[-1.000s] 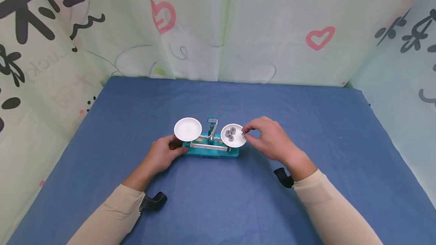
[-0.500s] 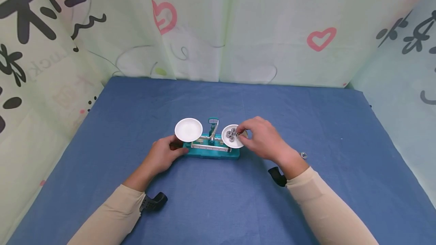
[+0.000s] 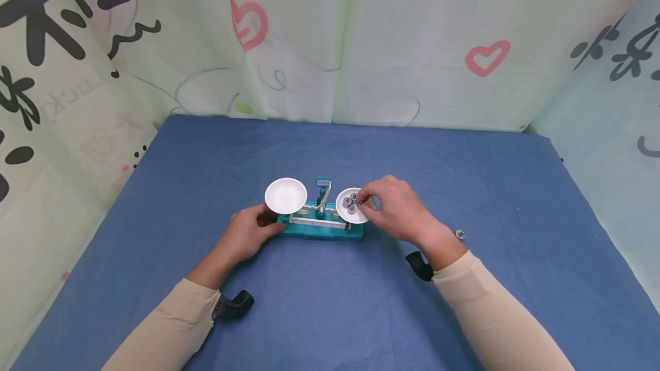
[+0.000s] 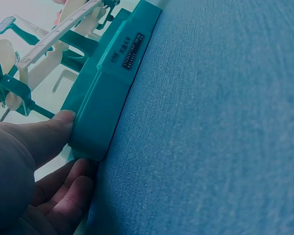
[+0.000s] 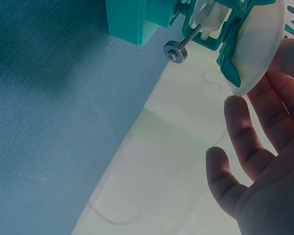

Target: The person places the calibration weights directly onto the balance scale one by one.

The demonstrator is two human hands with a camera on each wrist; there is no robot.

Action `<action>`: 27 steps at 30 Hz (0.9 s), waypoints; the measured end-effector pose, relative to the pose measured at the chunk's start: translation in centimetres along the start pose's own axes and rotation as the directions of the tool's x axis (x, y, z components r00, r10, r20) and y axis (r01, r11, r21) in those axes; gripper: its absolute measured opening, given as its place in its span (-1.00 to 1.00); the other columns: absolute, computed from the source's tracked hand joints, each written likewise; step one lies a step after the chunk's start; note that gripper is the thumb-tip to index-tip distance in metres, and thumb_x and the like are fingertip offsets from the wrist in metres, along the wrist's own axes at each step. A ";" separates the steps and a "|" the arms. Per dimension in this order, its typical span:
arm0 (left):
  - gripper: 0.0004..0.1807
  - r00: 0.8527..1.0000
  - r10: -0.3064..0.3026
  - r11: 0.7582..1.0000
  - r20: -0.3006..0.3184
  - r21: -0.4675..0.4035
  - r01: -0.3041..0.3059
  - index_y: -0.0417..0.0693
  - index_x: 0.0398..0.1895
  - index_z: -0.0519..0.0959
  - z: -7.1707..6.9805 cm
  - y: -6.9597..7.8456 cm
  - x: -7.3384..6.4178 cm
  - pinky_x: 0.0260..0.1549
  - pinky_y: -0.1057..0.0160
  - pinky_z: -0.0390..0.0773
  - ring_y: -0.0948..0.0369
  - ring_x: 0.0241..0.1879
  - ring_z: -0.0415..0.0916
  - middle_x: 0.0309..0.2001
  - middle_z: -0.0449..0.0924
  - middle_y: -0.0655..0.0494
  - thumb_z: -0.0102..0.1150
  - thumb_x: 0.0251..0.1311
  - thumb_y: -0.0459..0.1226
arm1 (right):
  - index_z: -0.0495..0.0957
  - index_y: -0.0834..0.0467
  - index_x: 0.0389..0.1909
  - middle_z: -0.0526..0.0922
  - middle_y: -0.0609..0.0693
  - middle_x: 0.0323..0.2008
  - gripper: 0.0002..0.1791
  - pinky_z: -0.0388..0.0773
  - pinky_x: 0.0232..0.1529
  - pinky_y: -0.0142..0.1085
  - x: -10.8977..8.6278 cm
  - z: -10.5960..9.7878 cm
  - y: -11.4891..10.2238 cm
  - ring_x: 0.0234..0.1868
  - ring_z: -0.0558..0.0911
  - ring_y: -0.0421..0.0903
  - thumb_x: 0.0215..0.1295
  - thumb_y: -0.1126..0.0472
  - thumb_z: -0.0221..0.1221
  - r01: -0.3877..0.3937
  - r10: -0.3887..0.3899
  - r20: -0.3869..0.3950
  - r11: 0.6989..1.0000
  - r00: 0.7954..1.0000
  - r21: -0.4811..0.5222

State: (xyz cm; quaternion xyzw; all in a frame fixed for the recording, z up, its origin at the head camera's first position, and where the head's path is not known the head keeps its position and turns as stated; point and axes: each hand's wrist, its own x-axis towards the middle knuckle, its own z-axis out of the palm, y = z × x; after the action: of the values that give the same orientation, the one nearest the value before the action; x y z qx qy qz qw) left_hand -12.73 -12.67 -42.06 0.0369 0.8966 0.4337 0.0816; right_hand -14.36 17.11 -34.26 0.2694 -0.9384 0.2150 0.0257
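Observation:
A teal balance scale (image 3: pixel 322 231) with two white pans stands on the blue cloth. My left hand (image 3: pixel 250 233) grips the left end of its base, thumb on top and other fingers curled low at the end, as the left wrist view shows. Several small round metal pieces (image 3: pixel 347 202) lie in the right pan (image 3: pixel 342 214); the left pan (image 3: pixel 286 196) holds nothing. My right hand (image 3: pixel 399 208) is at the right pan's edge, thumb and forefinger pinching another small metal piece (image 3: pixel 361 203), mostly hidden. In the right wrist view, its other fingers spread beside the pan (image 5: pixel 257 49).
One more small metal piece (image 3: pixel 460 234) lies on the blue cloth (image 3: pixel 330 302), right of my right wrist. Printed pale curtains (image 3: pixel 412 44) enclose the table at the back and sides. A metal adjusting nut (image 5: pixel 175 52) sticks out from the beam's end.
My right hand has moved left, from the right pan's rim to over the pan, with the pinched piece. The loose piece on the cloth has come into view. My left hand stays put.

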 end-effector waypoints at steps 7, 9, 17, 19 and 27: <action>-0.60 1.000 0.000 1.000 0.005 -0.005 0.000 -0.22 0.09 0.61 -0.1 0.0 0.0 -0.02 -0.03 0.57 0.02 -0.04 0.62 -0.04 0.68 -0.08 0.39 0.23 -0.23 | 0.73 0.16 -0.24 0.73 -0.01 -0.22 -0.92 0.47 0.01 0.06 0.0 0.0 0.0 -0.10 0.56 0.06 0.27 0.32 0.32 0.006 -0.006 -0.001 1.000 1.000 -0.010; -0.60 1.000 0.001 1.000 0.006 -0.004 -0.001 -0.22 0.09 0.61 -0.1 0.0 0.0 -0.03 -0.03 0.57 0.02 -0.04 0.63 -0.04 0.68 -0.08 0.39 0.23 -0.23 | 0.74 0.16 -0.24 0.73 -0.01 -0.22 -0.92 0.47 0.01 0.06 0.0 0.0 0.0 -0.10 0.56 0.06 0.27 0.32 0.32 0.004 -0.003 0.001 1.000 1.000 -0.010; -0.60 1.000 -0.006 1.000 0.001 0.004 0.006 -0.22 0.08 0.61 -0.1 0.1 0.0 -0.04 -0.03 0.58 0.02 -0.05 0.63 -0.05 0.68 -0.08 0.39 0.23 -0.23 | 0.72 0.19 -0.19 0.71 0.02 -0.18 -0.89 0.47 0.02 0.07 -0.2 -0.4 -0.2 -0.07 0.57 0.08 0.29 0.31 0.30 -0.029 0.028 0.004 0.999 1.000 0.029; -0.60 1.000 -0.007 1.000 -0.003 0.002 0.007 -0.22 0.08 0.62 -0.1 0.1 -0.1 -0.05 -0.03 0.58 0.02 -0.05 0.63 -0.05 0.68 -0.07 0.39 0.23 -0.23 | 0.71 0.20 -0.16 0.70 0.04 -0.16 -0.87 0.48 0.02 0.06 -0.6 -0.7 0.0 -0.06 0.57 0.07 0.30 0.32 0.29 -0.042 0.043 -0.013 0.998 0.999 0.056; -0.60 1.000 0.006 1.000 0.002 0.004 -0.006 -0.22 0.07 0.62 -0.1 0.2 -0.2 -0.08 -0.02 0.59 0.02 -0.07 0.64 -0.07 0.69 -0.07 0.39 0.23 -0.22 | 0.69 0.24 -0.16 0.70 0.06 -0.19 -0.83 0.57 -0.14 0.00 -3.8 -1.8 2.3 -0.16 0.63 0.04 0.22 0.39 0.33 -0.042 0.050 -0.159 0.998 0.986 0.047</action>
State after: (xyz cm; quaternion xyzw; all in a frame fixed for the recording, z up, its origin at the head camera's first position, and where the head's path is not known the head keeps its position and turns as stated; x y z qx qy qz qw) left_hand -12.56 -12.66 -41.83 0.0404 0.8972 0.4322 0.0811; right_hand -12.46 21.47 -34.12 0.2299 -0.9343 0.2570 0.0903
